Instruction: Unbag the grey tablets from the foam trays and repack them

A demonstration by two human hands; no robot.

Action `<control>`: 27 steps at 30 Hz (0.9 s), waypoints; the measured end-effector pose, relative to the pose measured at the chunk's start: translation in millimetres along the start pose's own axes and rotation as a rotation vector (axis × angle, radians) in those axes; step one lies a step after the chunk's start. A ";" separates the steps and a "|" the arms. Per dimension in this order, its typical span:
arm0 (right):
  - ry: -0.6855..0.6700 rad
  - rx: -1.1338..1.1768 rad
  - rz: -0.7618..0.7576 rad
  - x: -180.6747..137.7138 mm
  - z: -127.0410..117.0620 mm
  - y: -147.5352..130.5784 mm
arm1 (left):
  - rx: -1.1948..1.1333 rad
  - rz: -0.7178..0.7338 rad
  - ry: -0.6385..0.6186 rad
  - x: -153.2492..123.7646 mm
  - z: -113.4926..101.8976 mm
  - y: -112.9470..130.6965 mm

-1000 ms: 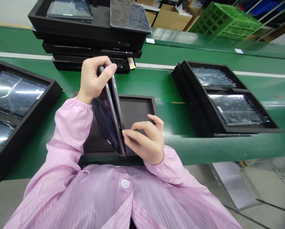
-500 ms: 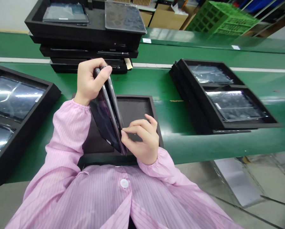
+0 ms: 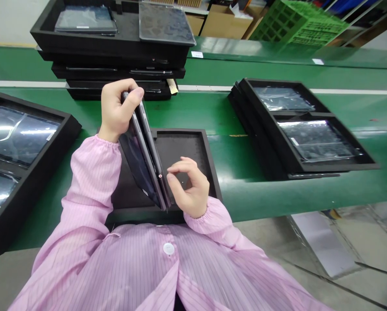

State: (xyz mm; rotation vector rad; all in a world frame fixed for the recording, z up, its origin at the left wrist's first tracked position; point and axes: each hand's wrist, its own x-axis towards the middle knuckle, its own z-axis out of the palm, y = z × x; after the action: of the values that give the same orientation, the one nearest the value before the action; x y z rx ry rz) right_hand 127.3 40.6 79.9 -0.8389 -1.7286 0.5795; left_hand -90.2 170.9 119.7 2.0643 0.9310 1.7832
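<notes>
My left hand (image 3: 117,110) grips two dark tablets (image 3: 144,157) together by their upper end, thumb over the top edges. They stand on edge, tilted, with a narrow gap between them, above a black foam tray (image 3: 182,149). A small red-and-white dot (image 3: 160,176) shows on the right tablet's edge. Just right of that dot is my right hand (image 3: 193,188), thumb and forefinger brought together in a pinch, apart from the tablets. Whether anything tiny sits between those fingertips cannot be made out.
Stacked black trays holding tablets stand at the back left (image 3: 115,54) and right (image 3: 277,142); another filled tray (image 3: 63,142) lies at the left. All rest on a green work surface (image 3: 245,198). Beyond it are cardboard boxes (image 3: 224,23) and a green crate (image 3: 297,26).
My right hand has drawn slightly away from the tablets' edge, uncovering the red-and-white dot. My left hand and the tablets have shifted a little to the left in view.
</notes>
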 end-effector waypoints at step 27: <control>-0.086 0.012 0.388 -16.1 -19.4 43.0 | -0.095 0.114 0.184 -58.6 -62.1 106.0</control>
State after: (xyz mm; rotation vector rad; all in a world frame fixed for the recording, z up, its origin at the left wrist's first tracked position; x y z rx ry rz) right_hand 159.4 54.9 44.5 -1.1663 -1.6451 0.8944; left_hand -120.6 41.3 147.9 1.9567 0.7714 2.0631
